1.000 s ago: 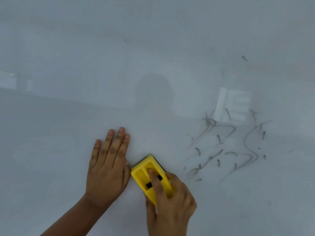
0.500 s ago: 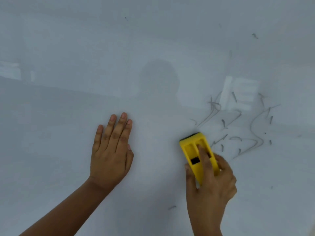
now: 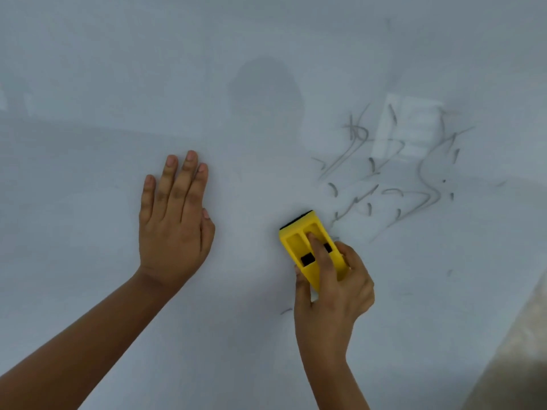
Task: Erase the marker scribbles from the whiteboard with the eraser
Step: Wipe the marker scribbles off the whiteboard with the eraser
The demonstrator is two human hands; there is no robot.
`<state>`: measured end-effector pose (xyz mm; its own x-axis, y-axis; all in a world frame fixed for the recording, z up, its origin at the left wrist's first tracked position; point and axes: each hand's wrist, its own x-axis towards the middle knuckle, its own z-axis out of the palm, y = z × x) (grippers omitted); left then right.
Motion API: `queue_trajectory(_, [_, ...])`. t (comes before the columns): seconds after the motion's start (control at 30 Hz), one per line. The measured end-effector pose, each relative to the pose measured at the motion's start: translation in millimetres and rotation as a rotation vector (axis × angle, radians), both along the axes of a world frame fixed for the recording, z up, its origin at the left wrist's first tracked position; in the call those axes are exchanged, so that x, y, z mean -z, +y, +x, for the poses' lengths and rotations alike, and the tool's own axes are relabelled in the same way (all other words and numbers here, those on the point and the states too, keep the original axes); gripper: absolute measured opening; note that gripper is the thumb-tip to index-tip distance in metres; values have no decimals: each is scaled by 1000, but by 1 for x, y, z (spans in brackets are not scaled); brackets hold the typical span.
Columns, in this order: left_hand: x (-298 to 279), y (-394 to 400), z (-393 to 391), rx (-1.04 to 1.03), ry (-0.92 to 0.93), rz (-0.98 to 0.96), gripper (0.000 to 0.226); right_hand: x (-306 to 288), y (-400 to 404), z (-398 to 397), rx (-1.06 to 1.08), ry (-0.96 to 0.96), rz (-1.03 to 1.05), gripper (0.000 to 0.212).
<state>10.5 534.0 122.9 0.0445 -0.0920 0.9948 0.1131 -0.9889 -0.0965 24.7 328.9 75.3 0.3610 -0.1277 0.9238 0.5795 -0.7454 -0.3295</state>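
A whiteboard (image 3: 266, 54) fills the view. My right hand (image 3: 331, 294) grips a yellow eraser (image 3: 299, 241) with a dark pad, pressed flat on the board, the index finger lying along its top. Faded grey marker scribbles (image 3: 393, 176) spread up and to the right of the eraser, their nearest strokes just off its upper right corner. A short stray mark (image 3: 286, 311) sits left of my right wrist. My left hand (image 3: 174, 226) lies flat on the board, fingers together, well left of the eraser.
The board's lower right edge (image 3: 515, 321) runs diagonally, with a beige surface (image 3: 521, 368) beyond it. A bright window reflection (image 3: 411, 128) lies over the scribbles. Small stray marks (image 3: 449, 273) dot the board at the right.
My right hand slid the eraser from beside the left hand to the right, up to the scribbles' lower left edge. The lowest left strokes are gone. The left hand stayed flat.
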Motion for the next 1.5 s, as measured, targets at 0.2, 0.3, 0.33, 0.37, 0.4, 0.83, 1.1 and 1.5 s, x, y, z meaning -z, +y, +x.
queue_trajectory(0.2, [1, 0, 0, 2, -21, 17, 51, 83, -8, 3, -14, -114, -220, 44])
queue_trajectory(0.3, [2, 0, 1, 6, -22, 14, 50, 67, -36, 8, 7, -64, -127, 51])
queue_trajectory(0.33, [2, -1, 1, 8, -21, 15, 50, 53, -42, 11, 11, -50, -83, 54])
queue_trajectory(0.37, [2, -1, 1, 10, -19, 17, 50, 39, -44, 12, 14, -38, -48, 57])
queue_trajectory(0.4, [2, 0, 1, 11, -20, 22, 50, 27, -43, 12, 6, -24, -24, 58])
queue_trajectory(0.83, [3, -2, 1, 7, -34, 20, 49, 74, -68, 23, 33, -81, -138, 38])
queue_trajectory(1.1, [3, -2, -1, 12, -19, 19, 51, 44, -42, 5, -44, -37, -76, 55])
queue_trajectory(1.5, [6, 1, -1, 19, 23, 29, 53, 12, -118, 47, 66, 189, 604, 67])
